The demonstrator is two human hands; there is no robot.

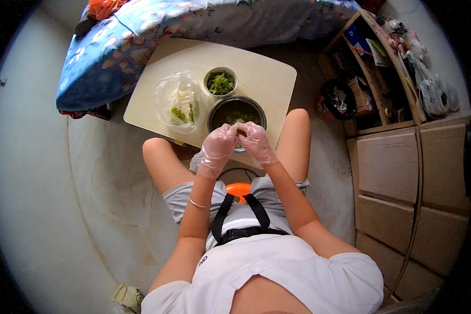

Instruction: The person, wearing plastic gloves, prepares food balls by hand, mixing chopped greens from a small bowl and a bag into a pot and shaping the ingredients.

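Note:
My left hand (221, 143) and my right hand (257, 141), both in clear plastic gloves, meet over the near rim of a round dark-bottomed pot (211, 116). Their fingers are closed and pressed together at the tips. Whatever they pinch is too small and hidden to name. Inside the pot, some greens (239, 116) show beyond my fingertips. Behind it stands a white bowl (205, 83) with leafy green pieces (221, 82) in it. To the left lies an open clear plastic bag (167, 86) holding green leaves (180, 114) and something pale.
The low cream table (269, 68) stands between my knees and a bed with a blue floral cover (102, 68). An orange seat (238, 191) is under me. At right are a wooden shelf (371, 68), a black-lined bin (338, 99) and brown cabinets (387, 165).

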